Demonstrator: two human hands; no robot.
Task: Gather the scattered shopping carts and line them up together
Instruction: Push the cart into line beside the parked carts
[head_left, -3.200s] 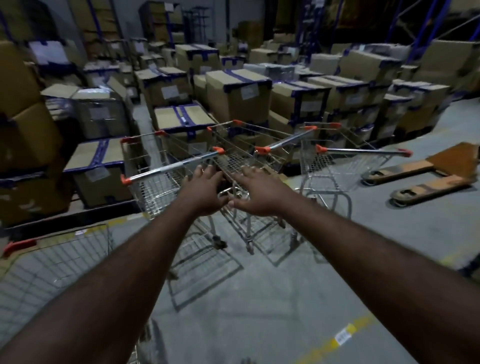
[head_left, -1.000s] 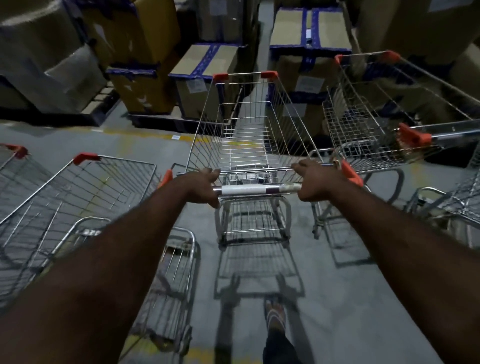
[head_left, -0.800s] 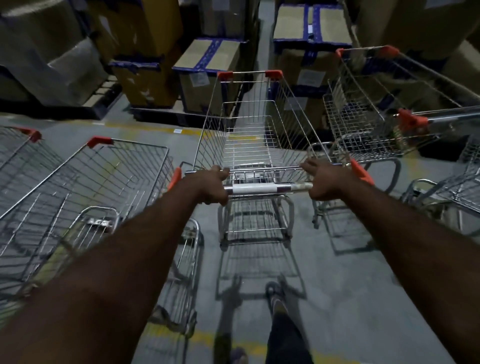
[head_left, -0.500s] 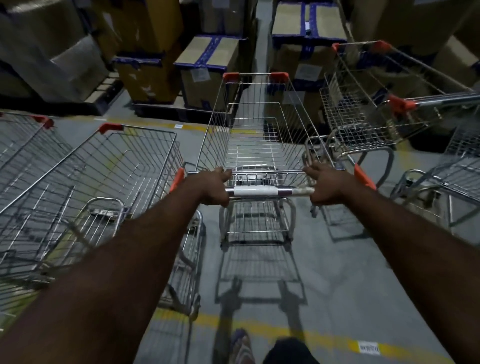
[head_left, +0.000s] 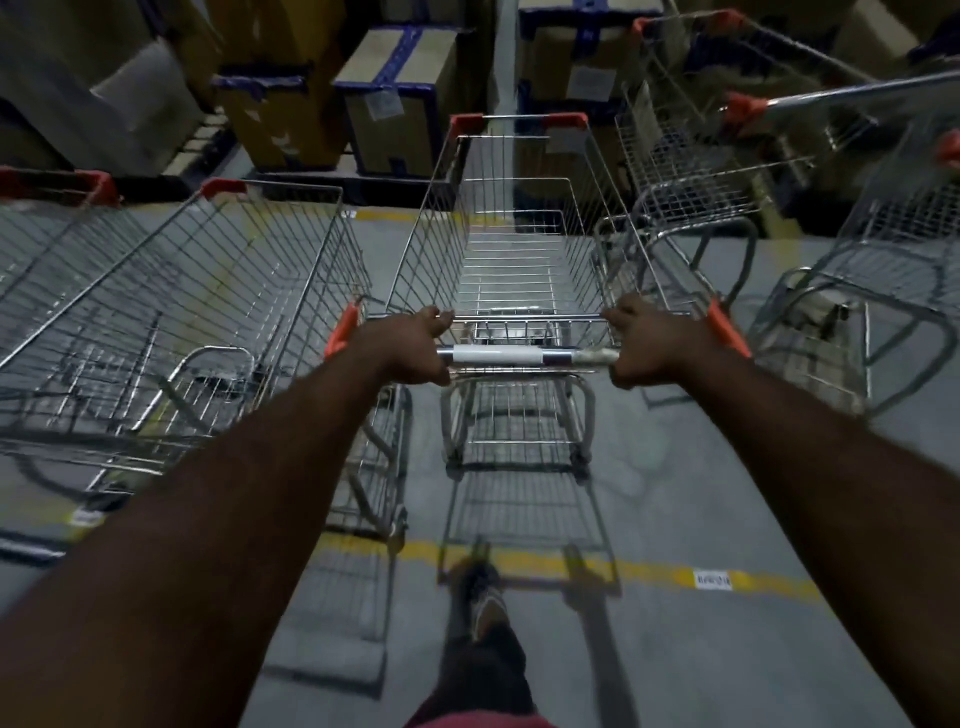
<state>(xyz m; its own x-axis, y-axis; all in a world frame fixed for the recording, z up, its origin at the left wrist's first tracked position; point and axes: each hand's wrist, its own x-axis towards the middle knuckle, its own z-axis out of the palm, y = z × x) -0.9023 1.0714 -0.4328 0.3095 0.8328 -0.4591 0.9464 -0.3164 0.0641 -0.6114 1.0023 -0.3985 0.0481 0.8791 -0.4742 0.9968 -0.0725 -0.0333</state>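
**Steel-wire middle cart (head_left: 511, 249) gripped at its handle bar (head_left: 519, 356)**

The middle cart stood straight ahead of the person on the grey floor (head_left: 701, 519), its nose toward dim cardboard boxes (head_left: 395, 93). The left hand (head_left: 410, 348) and the right hand (head_left: 649, 348) each curled round one end of the handle bar, with the fingers wrapped under it and mostly hidden from above. A second cart (head_left: 208, 291) stood just beside it on the left, roughly parallel, its rear frame partly covered by the left forearm. A far-left cart (head_left: 47, 218) was cut off by the picture edge. To the right an angled cart (head_left: 685, 171) looked blurred, and a far-right cart (head_left: 893, 249) ran out of frame. A shoe (head_left: 483, 597) showed dimly at a yellow floor line (head_left: 649, 571), whose label (head_left: 712, 580) was unreadable.
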